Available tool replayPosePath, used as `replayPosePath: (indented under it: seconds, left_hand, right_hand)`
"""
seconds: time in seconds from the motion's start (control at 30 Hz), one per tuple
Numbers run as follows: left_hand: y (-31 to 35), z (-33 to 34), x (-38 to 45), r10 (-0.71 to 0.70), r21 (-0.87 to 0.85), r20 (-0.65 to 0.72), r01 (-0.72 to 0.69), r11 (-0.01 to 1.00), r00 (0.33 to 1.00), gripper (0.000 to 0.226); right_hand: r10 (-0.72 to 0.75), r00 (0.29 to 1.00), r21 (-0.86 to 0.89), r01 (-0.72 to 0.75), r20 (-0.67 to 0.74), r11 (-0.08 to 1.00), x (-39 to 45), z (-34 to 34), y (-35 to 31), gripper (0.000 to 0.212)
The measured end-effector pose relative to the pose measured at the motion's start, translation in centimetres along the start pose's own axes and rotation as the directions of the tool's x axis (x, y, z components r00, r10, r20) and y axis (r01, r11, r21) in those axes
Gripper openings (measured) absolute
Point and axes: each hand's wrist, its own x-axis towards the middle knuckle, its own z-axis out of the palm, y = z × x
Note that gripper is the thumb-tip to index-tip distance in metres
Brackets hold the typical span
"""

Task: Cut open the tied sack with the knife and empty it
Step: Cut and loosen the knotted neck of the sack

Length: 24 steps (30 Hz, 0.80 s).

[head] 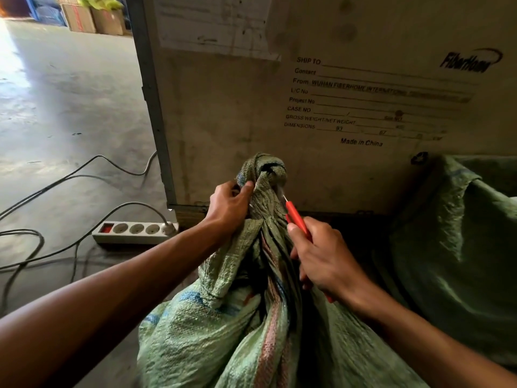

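A: Setting? Concrete floor; power strip; printed crate behind.

B: Sack: green woven, upright before the crate, neck tied.

A: Left hand?

B: Fingers clenched on the neck below the knot.

A: Right hand?

B: Closed around the red-handled knife, blade tip touching the neck beneath the knot.

Single head-worn wide-angle view, forward and down, close over the hands.
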Motion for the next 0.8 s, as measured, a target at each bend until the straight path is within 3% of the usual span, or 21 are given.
replayPosePath:
  seconds: [0.17, 0.33, 0.47, 0.8]
  left_hand:
    - [0.2, -0.2, -0.3, 0.022, -0.001, -0.012, -0.022, 1.000, 1.000, 0.033]
    - [0.5, -0.2, -0.9, 0.049, 0.100, -0.068, -0.042, 0.994, 0.996, 0.031]
    - [0.6, -0.1, -0.9, 0.066, 0.149, -0.116, -0.049, 0.988, 0.991, 0.027]
    - [0.7, -0.6, -0.6, -0.032, 0.150, -0.231, 0.068, 0.986, 0.972, 0.028]
  right_hand:
    - [0.016, 1.000, -0.033, -0.016, 0.021, 0.999, -0.3, 0.3, -0.4, 0.030]
    - [0.022, 0.997, -0.205, -0.006, 0.078, 0.979, -0.1, 0.6, -0.6, 0.023]
    - [0.118, 0.991, -0.170, -0.106, 0.067, 0.980, -0.1, 1.3, 0.1, 0.030]
    - [0.110, 0.989, -0.170, -0.092, 0.097, 0.981, -1.3, 2.5, 1.3, 0.029]
